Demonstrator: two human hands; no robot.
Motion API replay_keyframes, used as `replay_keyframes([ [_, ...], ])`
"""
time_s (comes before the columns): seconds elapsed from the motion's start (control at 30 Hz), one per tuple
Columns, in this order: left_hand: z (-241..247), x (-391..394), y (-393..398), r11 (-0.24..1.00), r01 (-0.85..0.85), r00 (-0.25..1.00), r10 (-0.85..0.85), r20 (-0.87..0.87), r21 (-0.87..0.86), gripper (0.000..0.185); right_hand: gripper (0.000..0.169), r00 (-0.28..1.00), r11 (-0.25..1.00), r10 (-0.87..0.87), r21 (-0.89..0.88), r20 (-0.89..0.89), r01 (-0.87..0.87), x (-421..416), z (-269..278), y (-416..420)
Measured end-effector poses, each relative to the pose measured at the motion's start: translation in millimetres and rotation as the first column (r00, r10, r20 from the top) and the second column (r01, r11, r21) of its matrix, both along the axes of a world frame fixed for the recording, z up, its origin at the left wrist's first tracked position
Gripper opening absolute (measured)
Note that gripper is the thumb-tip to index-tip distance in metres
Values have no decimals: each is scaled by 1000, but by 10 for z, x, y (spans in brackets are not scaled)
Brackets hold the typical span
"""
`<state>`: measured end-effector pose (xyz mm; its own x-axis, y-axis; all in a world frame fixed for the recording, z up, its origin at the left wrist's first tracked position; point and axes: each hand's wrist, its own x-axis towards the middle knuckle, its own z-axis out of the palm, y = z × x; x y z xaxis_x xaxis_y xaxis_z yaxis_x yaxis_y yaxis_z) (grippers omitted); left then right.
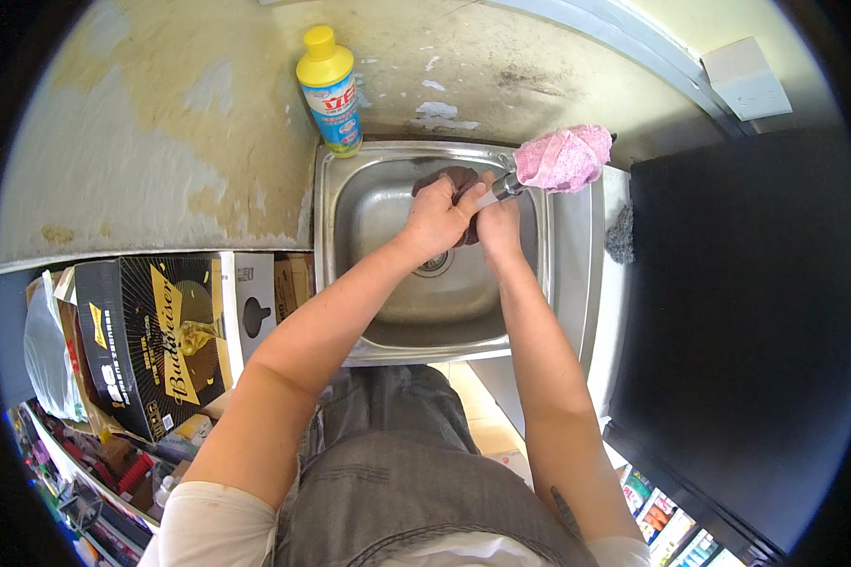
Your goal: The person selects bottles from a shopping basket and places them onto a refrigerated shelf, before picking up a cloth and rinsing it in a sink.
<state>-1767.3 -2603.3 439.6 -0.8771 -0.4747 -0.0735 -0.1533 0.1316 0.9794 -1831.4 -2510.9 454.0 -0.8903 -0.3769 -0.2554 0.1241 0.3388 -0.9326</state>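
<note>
Over a stainless steel sink (432,352), both of my hands grip a dark brown cloth (461,177). My left hand (434,216) presses on it from the left, thumb pointing toward the faucet. Below the faucet spout (507,186), my right hand (500,223) holds the cloth's right side, its fingers partly hidden. What looks like a stream of water (486,200) runs from the spout between my hands. A pink cloth (564,159) is wrapped around the faucet's upper part. The drain (434,264) shows just below my left hand.
A yellow-capped detergent bottle (332,92) stands on the sink's back left corner. Left of the sink are a black Budweiser carton (159,340) and a white box (252,305). A grey scouring pad (620,235) lies right, beside a large black panel (737,283). Peeling walls (248,142) enclose the back.
</note>
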Motion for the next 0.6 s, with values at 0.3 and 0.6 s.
replay_keyframes([
  [0.3,396,135,-181,999,24,992,-28,-122,-29,23,21,889,923,154,384,-432,27,95,-329,355],
  [0.6,430,317,-211,856,123,991,-85,-99,501,28,58,980,983,173,-74,100,-166,112,-180,-92],
])
